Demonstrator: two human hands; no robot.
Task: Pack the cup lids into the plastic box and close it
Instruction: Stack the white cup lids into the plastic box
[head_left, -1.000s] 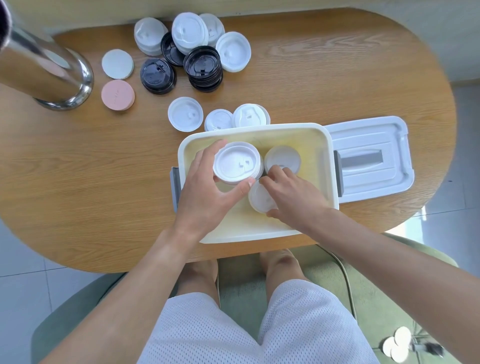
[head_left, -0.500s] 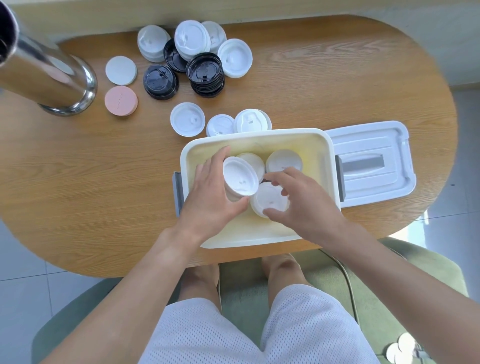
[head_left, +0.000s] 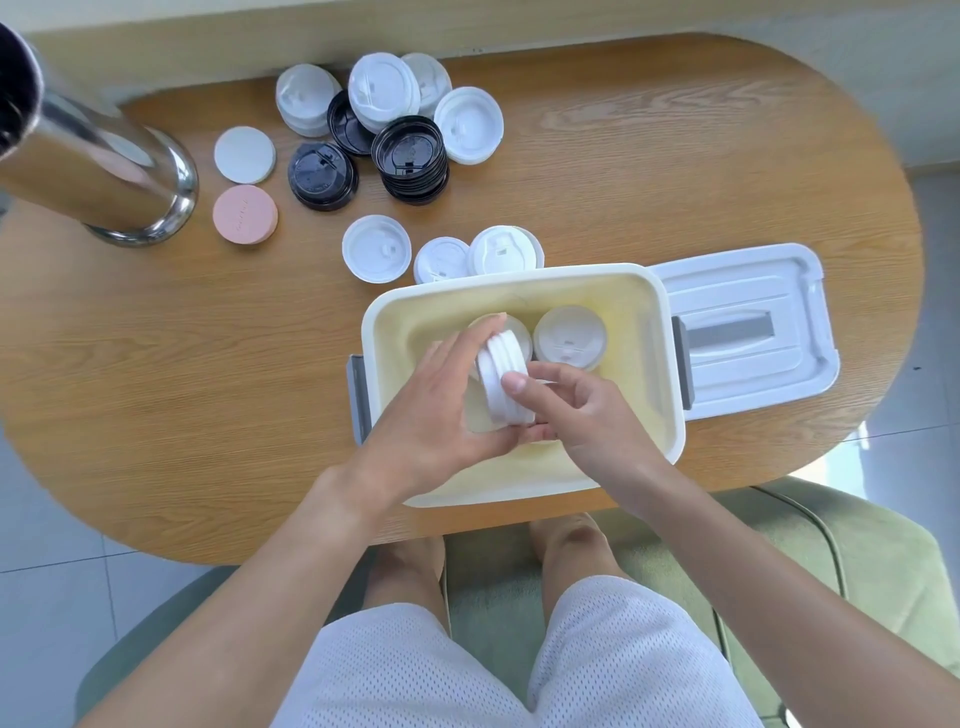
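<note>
The open plastic box, white with a pale yellow inside, stands on the table's near edge. Inside it, my left hand and my right hand together grip a small stack of white cup lids turned on edge. Behind the stack, white lids lie flat on the box floor. The box's white lid lies to the right of the box. More white lids sit just behind the box, and black lids and white lids are piled further back.
A shiny metal cylinder leans in at the far left. A white disc and a pink disc lie beside it. The wooden table's near edge runs just under the box, above my knees and a green seat.
My left hand tilted its lid stack from flat to standing on edge. My right hand left the lid on the box floor and came up to grip the stack too.
</note>
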